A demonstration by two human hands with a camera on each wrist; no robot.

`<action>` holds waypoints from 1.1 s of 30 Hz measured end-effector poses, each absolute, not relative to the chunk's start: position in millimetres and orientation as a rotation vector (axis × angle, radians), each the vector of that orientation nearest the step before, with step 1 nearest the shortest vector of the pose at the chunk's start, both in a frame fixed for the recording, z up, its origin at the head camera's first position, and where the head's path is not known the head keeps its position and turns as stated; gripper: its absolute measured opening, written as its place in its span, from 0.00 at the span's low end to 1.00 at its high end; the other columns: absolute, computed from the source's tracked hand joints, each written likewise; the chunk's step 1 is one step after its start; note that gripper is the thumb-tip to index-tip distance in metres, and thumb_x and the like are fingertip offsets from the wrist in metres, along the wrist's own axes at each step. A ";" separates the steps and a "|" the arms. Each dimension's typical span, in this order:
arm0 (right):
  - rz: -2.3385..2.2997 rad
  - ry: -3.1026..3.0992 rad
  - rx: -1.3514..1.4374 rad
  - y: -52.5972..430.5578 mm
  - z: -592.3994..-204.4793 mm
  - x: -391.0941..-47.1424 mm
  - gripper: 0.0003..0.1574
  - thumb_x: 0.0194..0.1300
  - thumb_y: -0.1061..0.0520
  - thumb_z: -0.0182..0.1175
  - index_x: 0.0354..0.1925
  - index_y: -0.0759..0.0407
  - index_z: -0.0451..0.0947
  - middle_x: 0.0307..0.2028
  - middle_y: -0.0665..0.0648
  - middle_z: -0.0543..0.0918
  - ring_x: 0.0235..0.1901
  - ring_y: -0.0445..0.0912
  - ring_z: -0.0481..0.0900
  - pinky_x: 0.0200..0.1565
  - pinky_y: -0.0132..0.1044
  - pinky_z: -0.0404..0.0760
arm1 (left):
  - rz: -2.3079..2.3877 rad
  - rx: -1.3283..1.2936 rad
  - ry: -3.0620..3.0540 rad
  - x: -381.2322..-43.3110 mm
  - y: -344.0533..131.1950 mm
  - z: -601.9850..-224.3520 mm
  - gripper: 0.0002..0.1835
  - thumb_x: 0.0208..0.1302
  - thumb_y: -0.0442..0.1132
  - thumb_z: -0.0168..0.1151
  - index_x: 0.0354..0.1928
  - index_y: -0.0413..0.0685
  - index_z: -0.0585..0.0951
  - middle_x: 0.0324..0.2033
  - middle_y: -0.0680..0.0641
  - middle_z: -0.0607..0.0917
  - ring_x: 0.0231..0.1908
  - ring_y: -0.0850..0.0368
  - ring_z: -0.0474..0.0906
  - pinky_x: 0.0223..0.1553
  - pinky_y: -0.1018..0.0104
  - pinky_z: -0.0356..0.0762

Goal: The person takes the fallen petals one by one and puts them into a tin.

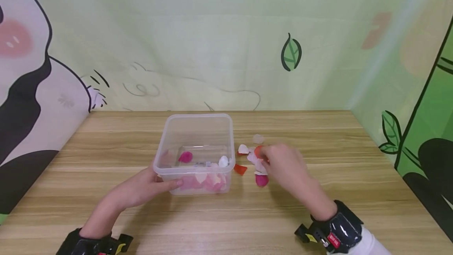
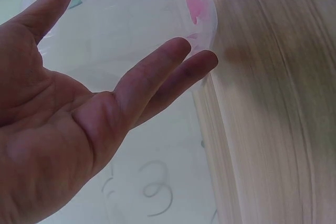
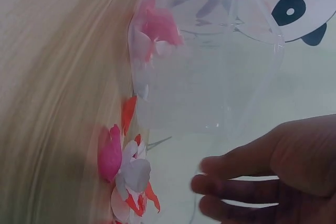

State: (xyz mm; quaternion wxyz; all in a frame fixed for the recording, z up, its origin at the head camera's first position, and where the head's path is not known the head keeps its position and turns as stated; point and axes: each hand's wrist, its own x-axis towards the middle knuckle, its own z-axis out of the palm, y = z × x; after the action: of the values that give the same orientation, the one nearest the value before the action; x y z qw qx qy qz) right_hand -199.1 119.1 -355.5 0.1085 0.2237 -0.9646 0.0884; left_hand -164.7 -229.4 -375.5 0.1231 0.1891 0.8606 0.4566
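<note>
A clear plastic box (image 1: 198, 170) stands on the wooden table, holding pink, white and magenta petals (image 1: 212, 182). My left hand (image 1: 148, 186) rests against its left side, thumb along the front wall. In the left wrist view the fingers (image 2: 152, 72) of that hand are extended and spread beside the plastic. To the right of the box lies a loose cluster of white, red and magenta petals (image 3: 134, 174). My right hand (image 1: 284, 166) hovers over this cluster, fingers pointing toward a red petal (image 1: 258, 151). Nothing shows between its fingers in the right wrist view.
An orange-red petal (image 1: 240, 169) lies close to the box's right wall. A pale petal (image 1: 258, 139) sits behind the cluster. Behind the wooden table (image 1: 116, 137) hangs a backdrop (image 1: 212, 50) printed with leaves and panda shapes.
</note>
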 end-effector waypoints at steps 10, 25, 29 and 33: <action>0.174 -3.126 0.699 122.7 -365.4 -200.8 0.09 0.54 0.69 0.66 0.30 0.55 0.80 0.22 0.48 0.72 0.23 0.45 0.70 0.23 0.33 0.65 | 1.340 0.539 2.510 -164.0 -229.4 -374.4 0.47 0.66 0.46 0.66 0.76 0.49 0.46 0.66 0.40 0.65 0.57 0.49 0.69 0.56 0.54 0.64; 0.239 -2.998 0.688 124.8 -365.4 -204.3 0.17 0.58 0.65 0.64 0.19 0.50 0.72 0.17 0.46 0.69 0.20 0.42 0.67 0.21 0.32 0.61 | 1.324 0.538 2.515 -163.0 -229.8 -374.3 0.46 0.67 0.48 0.66 0.76 0.48 0.47 0.62 0.41 0.70 0.55 0.49 0.72 0.55 0.54 0.66; 0.290 -2.933 0.688 124.9 -360.1 -203.7 0.14 0.59 0.64 0.65 0.22 0.51 0.74 0.19 0.46 0.70 0.21 0.42 0.67 0.23 0.31 0.63 | 1.321 0.539 2.519 -163.4 -229.8 -374.5 0.47 0.67 0.47 0.66 0.76 0.47 0.46 0.64 0.40 0.68 0.56 0.49 0.71 0.56 0.55 0.65; 0.413 -2.864 0.668 123.3 -354.8 -201.5 0.06 0.60 0.63 0.67 0.28 0.54 0.82 0.22 0.46 0.75 0.22 0.41 0.70 0.23 0.30 0.66 | 1.313 0.530 2.527 -164.7 -229.7 -375.3 0.48 0.66 0.48 0.66 0.76 0.49 0.45 0.66 0.40 0.65 0.58 0.49 0.68 0.57 0.55 0.63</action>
State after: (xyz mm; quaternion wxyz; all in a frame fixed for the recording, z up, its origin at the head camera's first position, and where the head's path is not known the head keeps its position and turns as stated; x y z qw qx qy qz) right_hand -201.5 123.3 -354.8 0.0857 0.2240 -0.9609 0.1385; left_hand -164.7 -229.7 -375.3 0.1219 0.1817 0.8659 0.4499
